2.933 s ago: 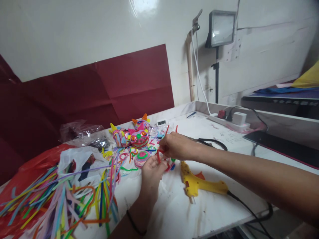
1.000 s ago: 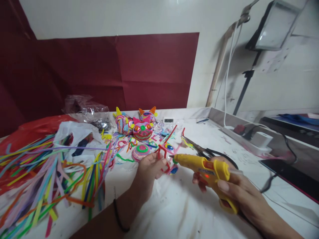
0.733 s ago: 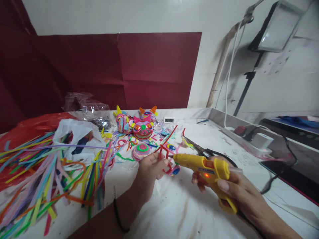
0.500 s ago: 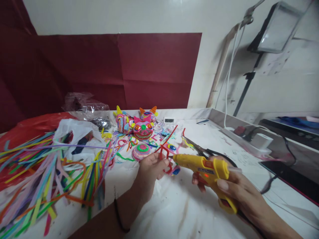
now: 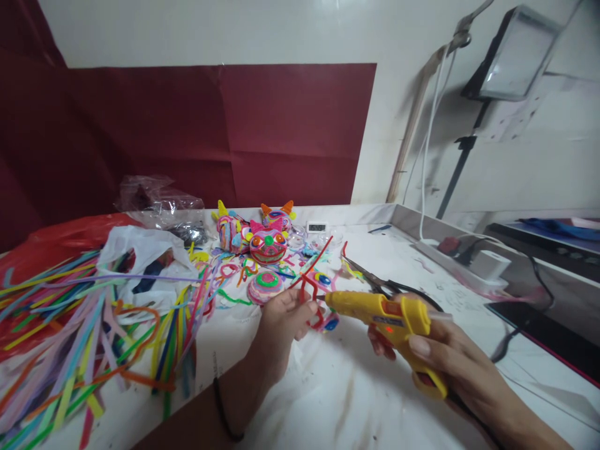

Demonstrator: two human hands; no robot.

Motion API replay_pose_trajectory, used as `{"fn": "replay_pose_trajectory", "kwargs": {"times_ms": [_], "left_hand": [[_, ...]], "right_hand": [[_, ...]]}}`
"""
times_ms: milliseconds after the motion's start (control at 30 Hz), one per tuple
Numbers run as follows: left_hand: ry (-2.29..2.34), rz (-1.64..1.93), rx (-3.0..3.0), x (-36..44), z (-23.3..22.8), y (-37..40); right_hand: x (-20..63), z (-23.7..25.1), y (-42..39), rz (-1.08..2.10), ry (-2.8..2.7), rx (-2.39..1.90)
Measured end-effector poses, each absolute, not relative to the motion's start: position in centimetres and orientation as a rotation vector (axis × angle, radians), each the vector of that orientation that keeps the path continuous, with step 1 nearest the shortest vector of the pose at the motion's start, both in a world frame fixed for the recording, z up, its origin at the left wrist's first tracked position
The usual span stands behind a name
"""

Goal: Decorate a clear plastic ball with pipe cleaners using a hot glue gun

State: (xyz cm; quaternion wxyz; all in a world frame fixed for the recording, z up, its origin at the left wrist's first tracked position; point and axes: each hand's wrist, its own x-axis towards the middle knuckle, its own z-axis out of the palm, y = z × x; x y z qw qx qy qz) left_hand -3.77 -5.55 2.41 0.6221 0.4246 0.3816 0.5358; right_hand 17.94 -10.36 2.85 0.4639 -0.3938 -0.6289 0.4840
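Sprawling across the white table (image 5: 328, 400), a heap of loose pipe cleaners (image 5: 84, 337) fills the near left side, with finished woven animal faces (image 5: 262, 240) at the back and scissors (image 5: 394, 289) just beyond the hands. The right hand (image 5: 450, 362) is wrapped around a yellow glue gun (image 5: 389, 322), its nozzle almost touching a bent red pipe cleaner (image 5: 312, 290) that the left hand (image 5: 285, 319) pinches between closed fingertips, held above the table. Those fingertips sit very near the nozzle, so hot glue could burn them, or the thin wire could twist and spoil the joint.
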Motion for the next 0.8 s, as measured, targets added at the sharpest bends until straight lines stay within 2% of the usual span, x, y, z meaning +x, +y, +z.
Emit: {"fn": "replay_pose_trajectory", "kwargs": {"times_ms": [300, 800], "left_hand": [[0.859, 1.218, 0.984, -3.8, 2.2, -5.5], [0.838, 1.193, 1.034, -4.0, 1.7, -5.4]], "right_hand": [[16.9, 3.0, -10.9, 1.254, -1.268, -0.899], [17.7, 2.8, -10.5, 1.281, -1.414, -0.846]]}}
